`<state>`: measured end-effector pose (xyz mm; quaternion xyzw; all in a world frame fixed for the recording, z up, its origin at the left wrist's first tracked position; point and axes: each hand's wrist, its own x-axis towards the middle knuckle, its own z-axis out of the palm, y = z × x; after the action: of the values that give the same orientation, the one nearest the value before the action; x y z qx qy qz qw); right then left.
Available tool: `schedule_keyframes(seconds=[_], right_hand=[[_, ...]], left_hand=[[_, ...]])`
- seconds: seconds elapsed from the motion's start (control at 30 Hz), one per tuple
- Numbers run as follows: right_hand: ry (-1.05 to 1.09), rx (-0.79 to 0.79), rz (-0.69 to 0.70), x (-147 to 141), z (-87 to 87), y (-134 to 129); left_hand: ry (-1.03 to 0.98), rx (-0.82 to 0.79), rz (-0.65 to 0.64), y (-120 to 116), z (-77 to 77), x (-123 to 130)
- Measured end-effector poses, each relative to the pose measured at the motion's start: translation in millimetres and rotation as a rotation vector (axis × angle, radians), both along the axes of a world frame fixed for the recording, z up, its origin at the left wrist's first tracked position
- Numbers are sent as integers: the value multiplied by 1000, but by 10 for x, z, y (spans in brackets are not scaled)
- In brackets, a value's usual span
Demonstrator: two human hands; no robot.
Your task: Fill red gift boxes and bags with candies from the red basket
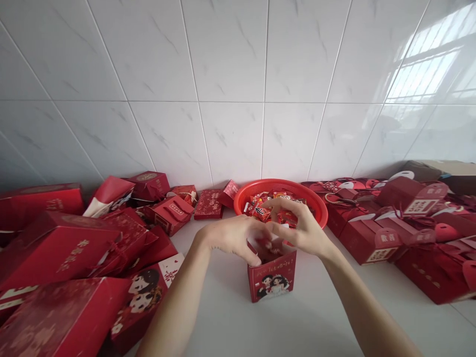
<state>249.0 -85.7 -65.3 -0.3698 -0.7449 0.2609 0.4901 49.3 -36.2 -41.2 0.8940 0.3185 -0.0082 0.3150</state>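
Observation:
A red box (pixel 272 281) with a cartoon couple on its front stands upright on the white surface, its top open. My left hand (pixel 241 240) is at the box's left rim, thumb along the edge and the other fingers over the opening, partly blurred; what they hold, if anything, is hidden. Over the right rear of the box is my right hand (pixel 301 225), its fingers curved and apart, with nothing visible between them. Just behind, a red plastic basket (pixel 243 191) holds wrapped candies (pixel 260 210).
Red gift boxes (pixel 74 248) are piled at the left. More red boxes (pixel 372 238) with ribbons fill the right side. A small flat box (pixel 208 204) lies left of the basket. A tiled wall (pixel 230 139) rises behind everything.

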Motion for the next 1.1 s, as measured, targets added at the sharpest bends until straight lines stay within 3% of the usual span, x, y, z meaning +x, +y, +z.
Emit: schedule_keyframes(seconds=[0.23, 0.5, 0.9, 1.0, 1.1], right_hand=[[238, -171, 95, -54, 48, -36], [203, -208, 281, -101, 46, -87], [105, -52, 139, 69, 93, -76], [-33, -47, 76, 205, 126, -89], [-247, -137, 56, 337, 129, -90]], left_hand=[[15, -23, 18, 10, 4, -11], [-63, -54, 1, 41, -58, -30], [6, -25, 41, 12, -14, -21], [-10, -3, 13, 27, -17, -18], [-22, 16, -31, 28, 2, -9]])
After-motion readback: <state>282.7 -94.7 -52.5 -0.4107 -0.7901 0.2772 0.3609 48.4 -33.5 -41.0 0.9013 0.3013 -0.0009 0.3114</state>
